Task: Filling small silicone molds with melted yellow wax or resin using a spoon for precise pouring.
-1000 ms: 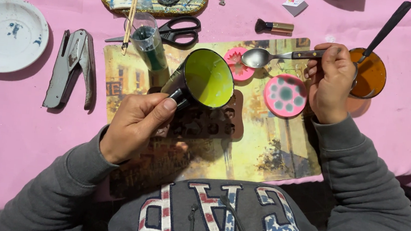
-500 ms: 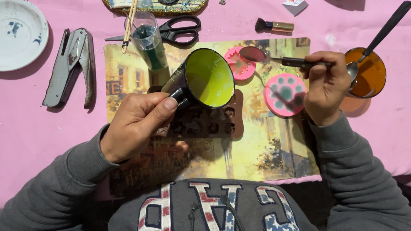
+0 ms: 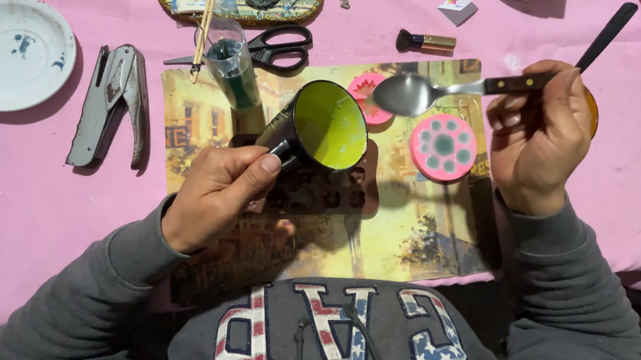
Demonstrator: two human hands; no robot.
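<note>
The left hand [image 3: 216,195] grips by its handle a dark mug with yellow-green liquid [image 3: 323,127], tilted over the brown silicone mould [image 3: 327,192], while the right hand [image 3: 541,136] closes on a dark-handled metal spoon [image 3: 407,93], bowl poised beside the rim.

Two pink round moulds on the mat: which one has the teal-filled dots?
The right-hand pink mould, below the spoon; the other pink mould sits half hidden behind it.

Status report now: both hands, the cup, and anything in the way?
Left hand grips tilted dark cup, yellow-green inside. Right hand holds spoon above pink moulds. Brown mould lies under cup; nothing between.
</note>
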